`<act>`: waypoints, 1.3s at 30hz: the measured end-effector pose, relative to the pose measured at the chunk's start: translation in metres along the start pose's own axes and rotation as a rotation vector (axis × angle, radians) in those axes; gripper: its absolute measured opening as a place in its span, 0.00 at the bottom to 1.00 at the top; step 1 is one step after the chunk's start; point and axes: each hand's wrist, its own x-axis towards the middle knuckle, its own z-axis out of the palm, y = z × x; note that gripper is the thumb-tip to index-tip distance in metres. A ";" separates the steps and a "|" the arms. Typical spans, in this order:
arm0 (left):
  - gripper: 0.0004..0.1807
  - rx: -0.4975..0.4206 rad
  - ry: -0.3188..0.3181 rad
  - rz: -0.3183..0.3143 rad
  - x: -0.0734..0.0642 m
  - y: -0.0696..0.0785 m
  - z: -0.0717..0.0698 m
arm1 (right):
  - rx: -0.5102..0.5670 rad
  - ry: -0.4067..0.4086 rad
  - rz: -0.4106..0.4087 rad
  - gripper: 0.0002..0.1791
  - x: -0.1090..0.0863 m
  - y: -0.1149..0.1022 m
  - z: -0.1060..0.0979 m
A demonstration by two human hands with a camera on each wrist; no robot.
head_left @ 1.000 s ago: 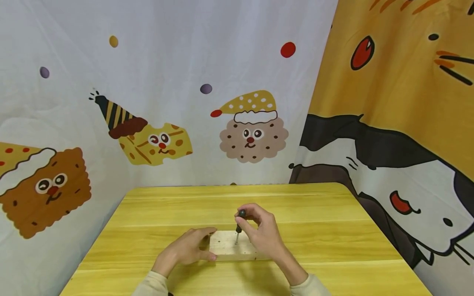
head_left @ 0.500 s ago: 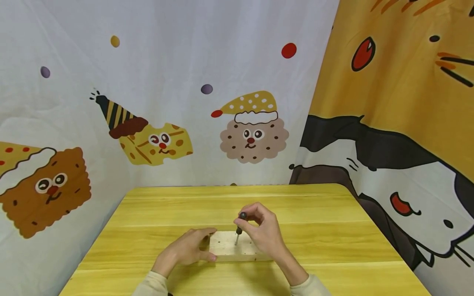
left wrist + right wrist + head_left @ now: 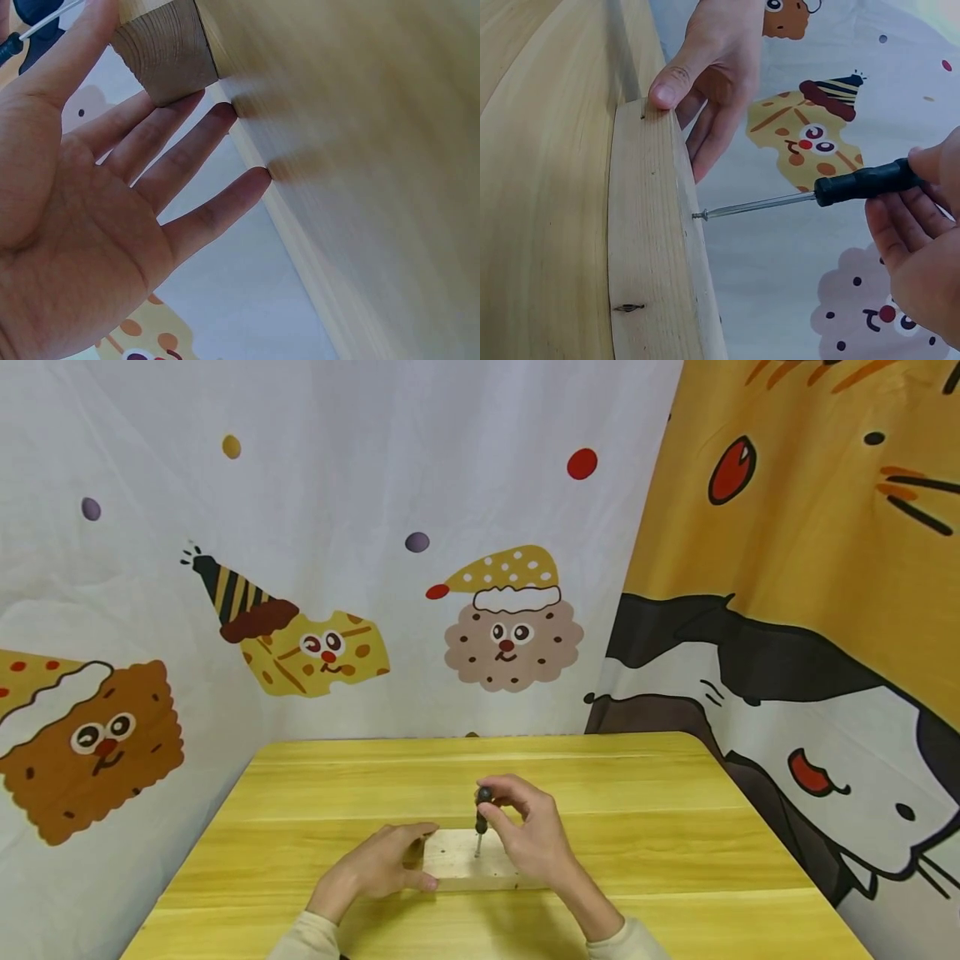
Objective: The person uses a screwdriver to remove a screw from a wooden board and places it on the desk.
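Observation:
A pale wooden block (image 3: 453,862) lies on the table, its end grain facing the left wrist camera. My left hand (image 3: 378,862) grips the block's left end, thumb on the near side and fingers on the far side. Above the block, my right hand (image 3: 536,837) pinches the dark handle of a screwdriver (image 3: 862,184) between thumb and fingers. The tool stands nearly upright, its metal shaft pointing down. At the tip, a small screw (image 3: 700,215) stands partly out of the block's top face. Small dark holes or marks dot the wood.
The yellow wood-grain table (image 3: 300,793) spreads around the block on all sides. Behind it hangs a white curtain (image 3: 337,485) with cartoon prints; an orange, black and white one (image 3: 795,552) hangs at the right.
The screwdriver's handle has swung slightly left and stands more upright, and my right fingers have shifted a little with it. My left hand and the block stay put.

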 end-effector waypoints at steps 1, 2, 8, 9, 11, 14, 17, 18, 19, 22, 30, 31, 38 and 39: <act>0.51 -0.002 0.000 -0.001 0.000 0.000 0.000 | 0.000 0.001 -0.006 0.14 0.000 0.000 0.000; 0.51 -0.003 0.000 -0.001 -0.001 0.001 0.000 | 0.000 0.003 -0.012 0.14 0.000 0.000 0.001; 0.50 -0.012 -0.006 -0.006 -0.001 0.001 -0.001 | 0.023 0.007 0.013 0.11 -0.001 0.003 0.002; 0.50 -0.014 -0.008 -0.006 -0.001 0.000 -0.001 | 0.026 0.012 0.031 0.11 -0.001 0.003 0.002; 0.50 -0.014 -0.010 -0.009 -0.001 0.001 -0.001 | 0.029 0.021 0.064 0.12 -0.001 0.002 0.003; 0.50 -0.013 -0.013 -0.011 -0.001 0.001 0.000 | 0.041 0.041 0.098 0.13 -0.002 0.000 0.004; 0.50 -0.010 -0.013 -0.016 -0.001 0.001 0.000 | 0.053 0.050 0.102 0.13 -0.002 0.001 0.004; 0.50 -0.011 -0.012 -0.015 -0.001 0.001 0.000 | 0.057 0.051 0.101 0.13 -0.002 0.001 0.004; 0.50 -0.012 -0.013 -0.017 -0.001 0.001 0.000 | 0.059 0.052 0.099 0.12 -0.002 0.002 0.004; 0.50 -0.012 -0.011 -0.018 -0.001 0.001 0.000 | 0.073 0.050 0.085 0.11 -0.002 0.002 0.005; 0.50 -0.004 -0.002 -0.015 -0.001 0.001 -0.001 | 0.057 0.032 0.000 0.09 0.001 0.001 0.004; 0.50 -0.003 -0.001 -0.012 -0.001 0.001 -0.001 | 0.051 0.030 -0.008 0.09 0.001 0.001 0.003; 0.50 -0.005 -0.005 -0.001 -0.001 0.000 -0.001 | 0.015 0.005 -0.036 0.13 0.001 0.001 0.002; 0.50 -0.006 -0.005 -0.002 -0.001 0.000 -0.001 | 0.010 0.000 -0.035 0.13 0.001 0.001 0.001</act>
